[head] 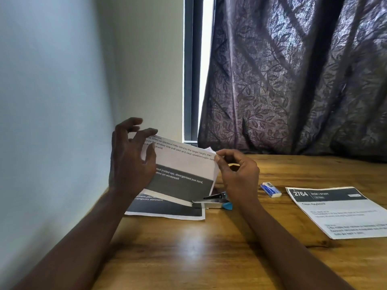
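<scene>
A printed sheet (184,166) with black text and a dark band is lifted at a slant above the desk. My left hand (129,162) holds its left edge, thumb on the front and fingers spread. My right hand (236,174) pinches its upper right corner between thumb and fingers. Under the raised sheet another printed page (167,210) lies flat on the wooden desk (209,252). A stapler (215,200) with a blue base lies at the lower right corner of the raised sheet, its jaw at the paper's edge.
A small blue and white box (270,190) lies to the right of my right hand. Further right lies a printed sheet (339,212) headed 2764. A dark patterned curtain (293,80) hangs behind the desk, and a pale wall (52,101) bounds it on the left.
</scene>
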A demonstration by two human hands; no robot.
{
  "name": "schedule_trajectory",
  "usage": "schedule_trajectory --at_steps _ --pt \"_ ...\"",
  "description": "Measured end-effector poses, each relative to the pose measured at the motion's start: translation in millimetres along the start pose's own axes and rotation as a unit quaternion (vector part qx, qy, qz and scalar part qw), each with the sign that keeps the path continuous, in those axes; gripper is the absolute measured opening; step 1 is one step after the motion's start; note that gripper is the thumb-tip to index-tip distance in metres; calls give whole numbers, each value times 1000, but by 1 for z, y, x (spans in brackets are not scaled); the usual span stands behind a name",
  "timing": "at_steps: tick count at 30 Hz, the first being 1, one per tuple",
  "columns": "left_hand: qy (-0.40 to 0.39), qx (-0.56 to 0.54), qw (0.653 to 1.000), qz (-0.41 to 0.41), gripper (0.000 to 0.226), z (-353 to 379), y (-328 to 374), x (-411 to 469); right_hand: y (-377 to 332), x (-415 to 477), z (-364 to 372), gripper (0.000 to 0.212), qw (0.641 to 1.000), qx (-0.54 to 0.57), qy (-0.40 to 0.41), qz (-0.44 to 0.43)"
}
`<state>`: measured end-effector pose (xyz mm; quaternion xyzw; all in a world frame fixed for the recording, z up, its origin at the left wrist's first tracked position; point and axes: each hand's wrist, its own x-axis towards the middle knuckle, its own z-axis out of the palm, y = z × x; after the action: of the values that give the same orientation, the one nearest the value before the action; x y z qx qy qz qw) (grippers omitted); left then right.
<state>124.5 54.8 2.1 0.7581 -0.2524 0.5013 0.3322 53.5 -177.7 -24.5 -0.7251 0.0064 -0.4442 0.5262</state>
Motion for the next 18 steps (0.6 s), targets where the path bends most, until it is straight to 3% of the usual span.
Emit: schedule_trajectory --at_steps 8,15,18 --pt "-1 72 996 53 33 -11 14 3 -13 4 -10 11 966 -102 52 -231" --pt "-48 16 990 132 12 5 30 -8 -12 3 -7 11 949 -141 24 -281" --pt "-48 34 988 142 10 9 29 -9 -14 2 -8 20 933 -222 17 -284"
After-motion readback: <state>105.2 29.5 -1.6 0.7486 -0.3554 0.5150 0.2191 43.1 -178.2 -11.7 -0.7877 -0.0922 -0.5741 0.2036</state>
